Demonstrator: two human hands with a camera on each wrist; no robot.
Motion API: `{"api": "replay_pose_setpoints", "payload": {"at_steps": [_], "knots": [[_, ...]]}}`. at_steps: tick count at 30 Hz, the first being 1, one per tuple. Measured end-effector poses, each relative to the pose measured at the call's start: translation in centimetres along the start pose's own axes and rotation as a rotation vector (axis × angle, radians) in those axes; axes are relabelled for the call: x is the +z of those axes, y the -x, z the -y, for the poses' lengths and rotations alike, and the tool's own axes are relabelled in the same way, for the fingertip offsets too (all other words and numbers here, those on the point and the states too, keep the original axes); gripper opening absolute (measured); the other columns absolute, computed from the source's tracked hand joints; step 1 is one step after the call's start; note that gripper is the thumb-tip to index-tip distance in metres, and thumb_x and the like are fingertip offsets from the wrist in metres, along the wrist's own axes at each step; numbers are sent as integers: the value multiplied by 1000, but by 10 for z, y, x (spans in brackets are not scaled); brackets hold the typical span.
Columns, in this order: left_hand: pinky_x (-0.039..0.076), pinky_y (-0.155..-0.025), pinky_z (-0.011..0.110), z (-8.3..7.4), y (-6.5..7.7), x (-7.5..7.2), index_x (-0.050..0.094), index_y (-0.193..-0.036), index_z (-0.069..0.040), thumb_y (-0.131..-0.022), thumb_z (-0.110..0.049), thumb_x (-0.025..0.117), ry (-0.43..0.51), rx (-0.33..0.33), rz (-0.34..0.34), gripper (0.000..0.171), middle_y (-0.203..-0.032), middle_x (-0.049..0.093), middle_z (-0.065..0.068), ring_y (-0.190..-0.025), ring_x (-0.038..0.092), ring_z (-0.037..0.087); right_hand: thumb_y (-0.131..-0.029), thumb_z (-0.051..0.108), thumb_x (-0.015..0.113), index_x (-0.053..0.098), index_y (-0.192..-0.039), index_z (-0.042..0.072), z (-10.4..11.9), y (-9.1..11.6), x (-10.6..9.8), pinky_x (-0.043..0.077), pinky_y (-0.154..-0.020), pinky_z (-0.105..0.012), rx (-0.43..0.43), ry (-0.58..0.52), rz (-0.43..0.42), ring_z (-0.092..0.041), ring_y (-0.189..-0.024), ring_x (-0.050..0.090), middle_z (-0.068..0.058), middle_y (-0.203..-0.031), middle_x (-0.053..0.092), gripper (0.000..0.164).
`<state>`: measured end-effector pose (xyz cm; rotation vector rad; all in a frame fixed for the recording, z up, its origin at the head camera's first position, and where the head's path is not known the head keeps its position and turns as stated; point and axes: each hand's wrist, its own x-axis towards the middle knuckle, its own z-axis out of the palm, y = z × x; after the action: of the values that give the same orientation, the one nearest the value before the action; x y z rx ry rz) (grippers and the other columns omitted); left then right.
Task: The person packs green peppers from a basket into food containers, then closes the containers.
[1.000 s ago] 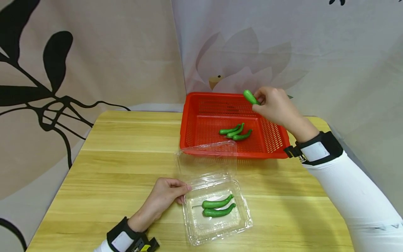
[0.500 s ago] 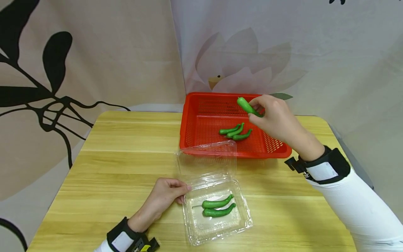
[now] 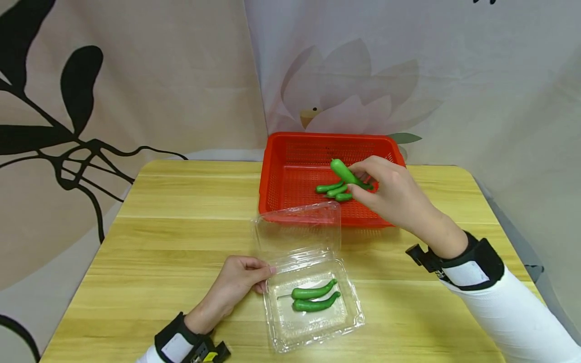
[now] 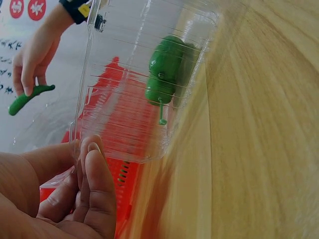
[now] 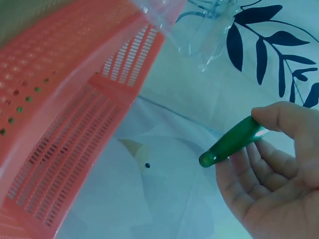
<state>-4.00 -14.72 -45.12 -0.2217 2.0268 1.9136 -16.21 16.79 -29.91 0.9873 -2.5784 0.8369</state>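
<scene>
My right hand (image 3: 392, 191) pinches a green chili pepper (image 3: 343, 170) between thumb and fingers, held up over the red basket (image 3: 290, 176). In the right wrist view the same pepper (image 5: 234, 142) sticks out past the fingertips. Thumb and fingers of my left hand (image 3: 242, 277) pinch the left edge of a clear plastic clamshell box (image 3: 313, 333), near its hinge. Two green peppers (image 3: 315, 305) lie side by side in the box's base; the left wrist view shows them (image 4: 167, 59) through the clear wall. Several more peppers (image 3: 333, 190) lie in the basket, partly behind the held one.
The box's clear lid (image 3: 297, 234) stands raised, its top overlapping the basket's front rim. Under everything is a wooden table (image 3: 190, 217). Behind it hangs a pale cloth (image 3: 190, 75) printed with dark leaves and a flower.
My right hand has come down and toward me with the pepper, from above the basket's back right to over its middle right. My left hand and the box have stayed put.
</scene>
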Motion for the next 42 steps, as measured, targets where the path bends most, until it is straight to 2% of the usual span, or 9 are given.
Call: {"api": "replay_pose_setpoints", "payload": {"at_steps": [4,8,12,17,23,27,33,37,42], "knots": [[59,-57,27,0,0,0,77,-94,8,-91,-10,82,-2,-4,1,19,-80,70,14,-59,63,14,-83,-4,85,73,-110,3,4,9,5,53,-65,-28,-62,-5,-27,-12,-83,60,-1,-96,68,30],[59,-58,27,-1,0,0,77,-95,8,-91,-11,82,-2,-6,3,20,-79,70,13,-59,63,14,-80,-6,86,73,-109,2,7,19,12,57,-64,-30,-149,-34,-41,-10,-83,61,-1,-97,69,33],[59,-58,26,-2,0,0,76,-97,9,-92,-11,81,5,-5,8,21,-79,70,11,-59,63,14,-77,-7,87,72,-112,0,10,28,20,61,-67,-32,-238,-57,-41,-13,-86,64,-4,-102,70,39],[59,-57,26,-2,0,-1,76,-98,9,-93,-10,81,9,-3,1,21,-78,71,10,-59,63,14,-76,-6,88,72,-116,0,16,40,30,60,-71,-28,-298,-87,-12,-16,-92,65,-5,-108,71,43],[59,-57,26,-1,0,0,76,-98,9,-93,-9,81,15,-11,-1,20,-76,71,11,-58,63,13,-94,9,80,73,-116,1,25,56,43,60,-77,-24,-358,-101,25,-15,-93,66,-4,-109,71,25],[58,-56,25,-2,0,1,76,-97,10,-92,-8,81,17,-10,-5,19,-75,71,11,-58,62,13,-97,14,77,73,-117,2,31,67,53,58,-79,-21,-389,-108,83,-13,-93,65,-1,-108,70,23],[58,-57,25,-2,0,2,76,-97,10,-92,-8,81,19,-8,-2,19,-73,70,11,-58,62,13,-84,8,86,74,-112,7,41,86,73,58,-84,-22,-414,-80,196,-9,-94,64,4,-104,69,31],[58,-56,25,-2,0,2,76,-97,10,-92,-8,81,20,-7,-3,19,-73,70,11,-58,62,13,-85,10,86,74,-110,9,46,95,84,57,-87,-23,-433,-52,274,-7,-92,64,5,-102,68,28],[57,-56,24,-1,0,2,76,-97,10,-91,-8,81,21,-10,-5,20,-72,70,10,-58,62,13,-88,14,85,74,-107,11,51,103,92,55,-81,-18,-442,-45,357,-5,-88,61,7,-97,67,22]]}}
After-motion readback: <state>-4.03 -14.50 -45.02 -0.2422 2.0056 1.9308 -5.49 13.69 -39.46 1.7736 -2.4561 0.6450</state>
